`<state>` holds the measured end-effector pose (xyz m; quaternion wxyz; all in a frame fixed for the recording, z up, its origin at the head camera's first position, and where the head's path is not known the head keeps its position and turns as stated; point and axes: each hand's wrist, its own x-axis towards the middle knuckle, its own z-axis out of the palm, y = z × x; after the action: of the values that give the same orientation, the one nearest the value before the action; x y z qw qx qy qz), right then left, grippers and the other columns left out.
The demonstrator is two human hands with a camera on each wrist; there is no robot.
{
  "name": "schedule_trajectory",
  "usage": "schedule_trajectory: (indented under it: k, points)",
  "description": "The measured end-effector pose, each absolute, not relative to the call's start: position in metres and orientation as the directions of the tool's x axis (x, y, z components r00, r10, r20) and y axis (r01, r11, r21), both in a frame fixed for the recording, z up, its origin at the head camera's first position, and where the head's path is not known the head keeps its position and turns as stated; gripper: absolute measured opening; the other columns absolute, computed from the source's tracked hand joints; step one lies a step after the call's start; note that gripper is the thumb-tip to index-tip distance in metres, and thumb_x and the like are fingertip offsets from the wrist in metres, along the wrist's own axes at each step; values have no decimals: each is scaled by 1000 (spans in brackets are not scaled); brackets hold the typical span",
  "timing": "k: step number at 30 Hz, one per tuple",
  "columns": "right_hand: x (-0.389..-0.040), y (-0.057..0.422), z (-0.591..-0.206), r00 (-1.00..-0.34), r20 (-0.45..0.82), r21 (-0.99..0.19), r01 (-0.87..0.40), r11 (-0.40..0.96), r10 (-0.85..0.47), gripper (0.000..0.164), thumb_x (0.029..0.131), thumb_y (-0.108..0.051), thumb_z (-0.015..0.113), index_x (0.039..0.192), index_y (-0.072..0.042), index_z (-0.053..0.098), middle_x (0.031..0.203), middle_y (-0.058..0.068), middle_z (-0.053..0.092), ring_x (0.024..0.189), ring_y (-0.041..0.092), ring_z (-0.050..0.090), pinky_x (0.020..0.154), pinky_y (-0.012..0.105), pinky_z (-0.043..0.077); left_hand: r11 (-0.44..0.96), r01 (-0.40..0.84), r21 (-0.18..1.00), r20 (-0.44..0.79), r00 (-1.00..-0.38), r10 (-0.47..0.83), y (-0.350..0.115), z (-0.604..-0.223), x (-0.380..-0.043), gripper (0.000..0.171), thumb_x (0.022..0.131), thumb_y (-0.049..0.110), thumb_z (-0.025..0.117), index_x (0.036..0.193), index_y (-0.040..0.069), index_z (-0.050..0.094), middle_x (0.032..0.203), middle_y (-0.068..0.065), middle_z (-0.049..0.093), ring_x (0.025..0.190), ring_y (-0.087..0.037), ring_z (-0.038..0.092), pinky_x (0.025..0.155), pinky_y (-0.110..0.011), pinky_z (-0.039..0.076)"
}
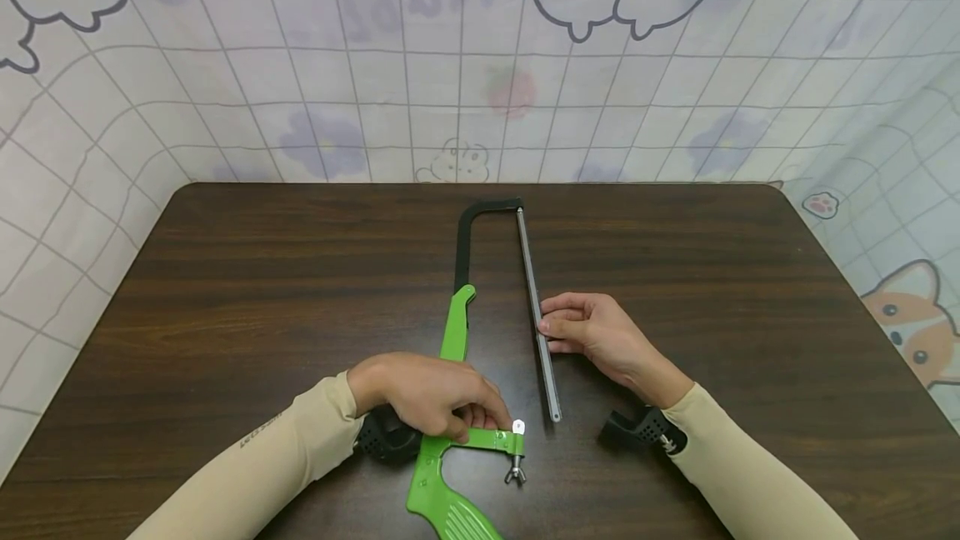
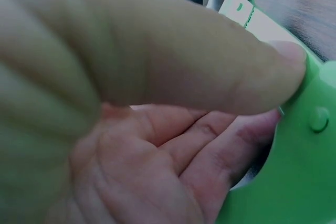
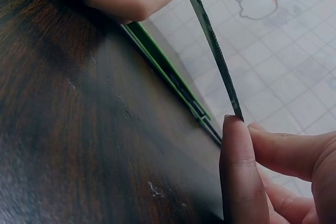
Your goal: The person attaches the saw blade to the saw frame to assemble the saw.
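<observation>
A hacksaw frame (image 1: 454, 327), green with a black bow (image 1: 463, 252), lies on the table with its handle (image 1: 457, 515) towards me. My left hand (image 1: 427, 390) reaches over it and pinches the short green arm, as the left wrist view shows with the thumb on the green metal (image 2: 294, 182). At that arm's end sit a pin and a wing nut (image 1: 515, 473). My right hand (image 1: 600, 336) pinches a thin grey saw blade (image 1: 528, 261) between thumb and fingers. The blade's far end meets the bow's tip; its near end is apart from the pin.
The dark wooden table (image 1: 262, 273) carries the saw. Behind and beside it hangs a white gridded cloth (image 1: 465, 65) with cartoon prints. Black wrist cameras (image 1: 641, 432) sit at both cuffs.
</observation>
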<state>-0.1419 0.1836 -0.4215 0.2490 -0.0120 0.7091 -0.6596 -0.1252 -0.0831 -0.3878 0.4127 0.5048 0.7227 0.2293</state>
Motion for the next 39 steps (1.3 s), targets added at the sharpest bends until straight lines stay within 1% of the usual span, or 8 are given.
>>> schedule_trajectory:
  k: [9,15,17,20,23,26,35,39]
  points:
    - [-141,183,-421,-872,-346,-938,322,126,-347,46,97,-4,67,135,16,50,92,-4,74,84,6,72,79,24,62,392,523,756,-371,-150,916,-83,-388,-126,42,96,-2,61,136,10,65,121,2,66,96,7,58,92,-14,51]
    - [-140,183,-422,-870,-341,-940,317,126,-356,46,97,-4,66,135,17,50,92,-5,74,86,6,72,80,25,62,391,521,759,-369,-150,917,-82,-388,-125,40,97,-1,61,135,10,66,118,2,67,96,7,59,91,-14,51]
    - [-140,182,-422,-869,-340,-940,316,126,-359,46,98,-5,66,135,16,49,92,-5,74,86,6,72,81,25,62,397,515,760,-372,-156,915,-82,-389,-125,40,97,2,62,135,10,66,117,3,67,96,7,59,91,-14,51]
    - [-141,181,-422,-866,-341,-940,317,125,-366,46,98,-5,67,135,15,49,93,-5,74,87,6,72,81,25,62,404,499,767,-372,-168,913,-81,-389,-125,38,97,8,68,135,11,66,114,4,68,93,7,60,90,-14,51]
    - [-141,179,-422,-862,-346,-938,325,120,-370,46,97,-6,67,135,14,49,93,-4,75,86,6,72,81,25,62,399,486,777,-361,-176,916,-80,-390,-124,38,94,17,75,131,11,68,107,6,69,88,7,60,86,-14,52]
    - [-141,177,-422,-859,-350,-936,332,116,-374,46,97,-5,68,134,14,49,93,-4,74,86,6,72,81,25,62,390,492,778,-345,-184,920,-80,-390,-124,37,92,22,78,127,12,70,101,7,69,84,8,59,82,-14,52]
    - [-139,173,-421,-860,-351,-936,331,120,-370,45,96,-4,68,134,13,49,92,-4,74,85,6,72,80,26,62,359,547,756,-282,-222,933,-80,-391,-119,37,91,27,79,123,11,72,98,7,70,82,8,56,79,-13,50]
    - [-139,172,-421,-862,-349,-937,326,125,-368,45,97,-3,67,134,13,49,93,-3,74,86,7,72,80,26,62,340,550,763,-251,-232,940,-80,-392,-117,32,91,27,79,119,12,73,93,8,69,78,8,56,75,-13,49]
